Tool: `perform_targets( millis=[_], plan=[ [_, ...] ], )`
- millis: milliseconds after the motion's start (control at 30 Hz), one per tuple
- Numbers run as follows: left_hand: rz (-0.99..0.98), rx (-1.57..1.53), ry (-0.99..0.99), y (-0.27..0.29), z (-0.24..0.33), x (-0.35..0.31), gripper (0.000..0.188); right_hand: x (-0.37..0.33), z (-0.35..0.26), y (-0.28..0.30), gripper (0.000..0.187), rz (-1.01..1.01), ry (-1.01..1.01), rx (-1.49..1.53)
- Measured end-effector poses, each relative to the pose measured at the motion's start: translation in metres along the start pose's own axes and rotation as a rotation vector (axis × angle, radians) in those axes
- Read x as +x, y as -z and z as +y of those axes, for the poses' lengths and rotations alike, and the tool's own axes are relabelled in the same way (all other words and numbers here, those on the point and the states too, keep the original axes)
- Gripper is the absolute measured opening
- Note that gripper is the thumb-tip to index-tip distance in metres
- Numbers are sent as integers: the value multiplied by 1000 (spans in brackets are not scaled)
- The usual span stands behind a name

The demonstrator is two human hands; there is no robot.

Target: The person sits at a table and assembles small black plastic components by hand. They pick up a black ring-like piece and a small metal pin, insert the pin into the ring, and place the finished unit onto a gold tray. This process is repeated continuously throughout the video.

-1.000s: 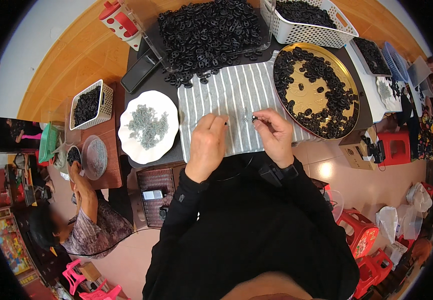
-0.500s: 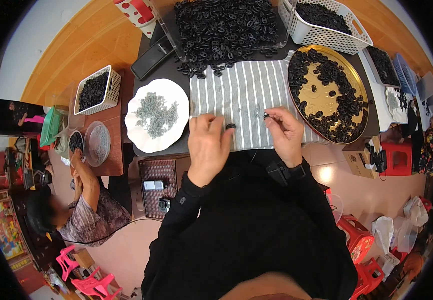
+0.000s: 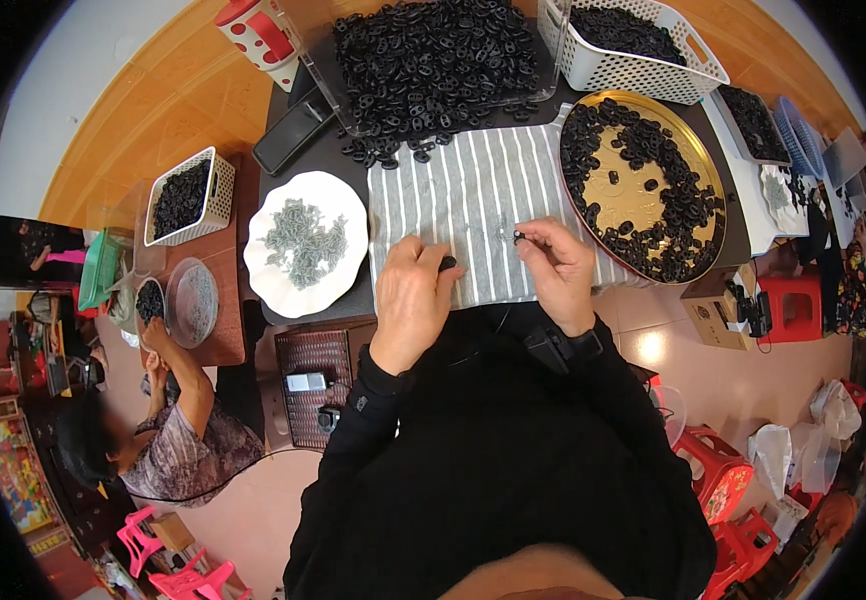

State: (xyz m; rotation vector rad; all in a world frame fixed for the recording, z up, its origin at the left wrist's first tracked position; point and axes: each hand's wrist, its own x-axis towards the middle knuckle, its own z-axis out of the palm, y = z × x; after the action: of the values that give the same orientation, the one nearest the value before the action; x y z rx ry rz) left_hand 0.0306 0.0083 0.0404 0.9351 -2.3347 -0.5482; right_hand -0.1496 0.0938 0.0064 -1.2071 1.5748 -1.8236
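Observation:
My left hand (image 3: pixel 415 298) is closed over the near left part of a grey and white striped cloth (image 3: pixel 473 195), pinching a small black oval plastic piece (image 3: pixel 447 263) between thumb and forefinger. A little to the right, my right hand (image 3: pixel 559 270) pinches a small dark piece (image 3: pixel 519 237) at its fingertips. That piece is too small to make out well. A few thin grey bits (image 3: pixel 503 228) lie on the cloth by the right fingertips. A white scalloped plate (image 3: pixel 265 270) holding a heap of small metal springs or pins (image 3: pixel 303 242) stands left of the left hand.
A gold round tray (image 3: pixel 608 205) with black pieces lies to the right. Behind the cloth is a clear bin (image 3: pixel 318 75) heaped with black pieces, beside a white basket (image 3: pixel 643 83) and a black phone-like case (image 3: pixel 293 135). At left, another person (image 3: pixel 188 440) reaches into a small bowl (image 3: pixel 150 300).
The view has shifted slightly. My left hand now pinches the black piece more closely; my right hand keeps its small piece near the same spot over the cloth.

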Motion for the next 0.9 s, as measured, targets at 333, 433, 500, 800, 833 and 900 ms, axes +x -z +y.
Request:
perform_targets(
  millis=[333, 433, 500, 800, 833, 900],
  plan=[
    [-2, -588, 236, -8, -9, -1, 16, 0, -1, -1, 20, 16, -16, 31],
    [-31, -1231, 457, -17, -8, 6, 22, 2, -7, -3, 20, 6, -21, 54],
    [-17, -1414, 453, -25, -6, 11, 27, 4, -9, -2, 20, -28, 20, 20],
    [-11, -1566, 497, -46, 0, 10, 27, 0, -8, -14, 17, 37, 97, 7],
    [-14, -1572, 493, -46, 0, 10, 26, 0, -7, -14, 17, 49, 105, 8],
    [-19, -1585, 484, -45, 0, 10, 25, -1, -7, -15, 18, 48, 97, -9]
  ],
)
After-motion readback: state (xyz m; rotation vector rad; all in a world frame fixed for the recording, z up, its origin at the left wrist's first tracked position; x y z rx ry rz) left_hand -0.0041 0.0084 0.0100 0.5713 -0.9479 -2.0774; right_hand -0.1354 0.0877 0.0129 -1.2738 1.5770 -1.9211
